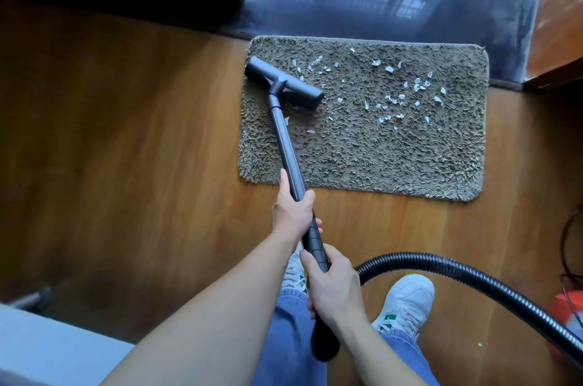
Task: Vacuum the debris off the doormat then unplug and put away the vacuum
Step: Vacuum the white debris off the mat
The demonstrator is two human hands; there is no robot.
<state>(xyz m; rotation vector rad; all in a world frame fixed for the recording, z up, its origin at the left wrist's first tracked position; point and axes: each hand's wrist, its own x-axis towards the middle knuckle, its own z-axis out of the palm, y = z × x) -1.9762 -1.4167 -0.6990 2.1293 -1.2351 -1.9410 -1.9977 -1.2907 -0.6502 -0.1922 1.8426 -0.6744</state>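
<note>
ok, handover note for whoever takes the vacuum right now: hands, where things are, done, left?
Left hand: wrapped round the vacuum wand, upper grip.
Right hand: gripping the wand's ribbed handle, lower down.
Floor head sits on the doormat, at its far-left part.
White debris scattered mostly across the mat's middle and right; a few bits beside the wand.
Hose runs off right.
Done: little, at most the left strip.
Left: vacuum the rest, unplug, put the vacuum away.

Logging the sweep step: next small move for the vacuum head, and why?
Probably sweep the vacuum head rightward across the doormat: it sits at the mat's left end, both hands grip the wand, and most white debris lies to its right.
</note>
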